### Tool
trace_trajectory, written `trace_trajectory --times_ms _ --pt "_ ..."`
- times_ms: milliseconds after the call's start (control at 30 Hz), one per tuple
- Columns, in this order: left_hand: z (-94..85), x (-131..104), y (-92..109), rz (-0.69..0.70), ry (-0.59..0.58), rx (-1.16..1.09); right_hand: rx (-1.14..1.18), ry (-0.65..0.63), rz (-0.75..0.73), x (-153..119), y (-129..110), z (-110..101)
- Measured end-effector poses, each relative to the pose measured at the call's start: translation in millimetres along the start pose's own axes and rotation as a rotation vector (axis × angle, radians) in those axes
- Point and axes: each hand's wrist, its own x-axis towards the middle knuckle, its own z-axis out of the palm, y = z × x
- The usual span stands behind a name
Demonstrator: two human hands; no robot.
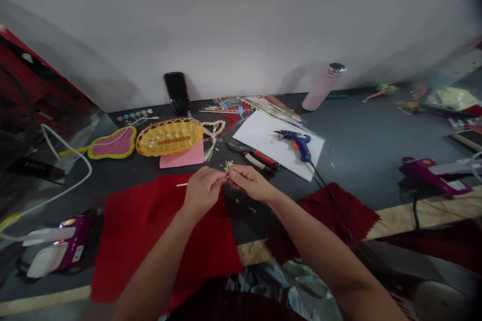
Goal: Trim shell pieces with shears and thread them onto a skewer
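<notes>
The left hand (203, 191) and right hand (249, 181) meet at their fingertips, just beside a pile of pale beads (228, 165) on the table (361, 145); whether they pinch anything (the spot is too small), I cannot tell. A white stick (182, 184) is at the left hand, above the red cloth (139, 220).

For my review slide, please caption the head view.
Left hand and right hand meet beside small pale pieces, with the basket and glue gun beyond.
</notes>
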Motion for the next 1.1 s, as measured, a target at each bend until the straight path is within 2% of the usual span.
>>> trace_trajectory --times_ms 100,233,333,400,500,567,700,833,1000,1100 --pt "-1.7 1 0 -0.048 0.083 -0.047 0.017 -0.001 0.017 -1 -2 -1" --pt "-4.9 3 -4 -0.092 0.094 0.026 -0.231 0.111 0.02 1 -4 -14" --pt "-2.4 4 -10 -0.116 0.008 0.134 -0.502 0.28 -0.004 2 -1 -25" --pt "1.8 3 -14 -0.128 -0.093 0.213 -0.66 0.328 -0.032 2 1 -30" --pt "7.8 2 -20 -0.14 -0.212 0.307 -0.814 0.3 -0.048 2 6 -30" --pt "10.0 2 -23 -0.147 -0.252 0.341 -0.879 0.26 -0.048 2 9 -29" --pt "12.0 2 -27 -0.176 -0.249 0.349 -0.941 0.186 -0.06 3 11 -26" --pt "17.3 4 -27 -0.16 -0.242 0.382 -0.973 0.171 -0.048 3 11 -27" --pt "23.4 11 -20 -0.155 -0.297 0.505 -0.978 0.149 -0.063 2 12 -28" --pt "19.9 17 -15 -0.185 -0.345 0.482 -0.971 0.161 -0.077 2 13 -27"
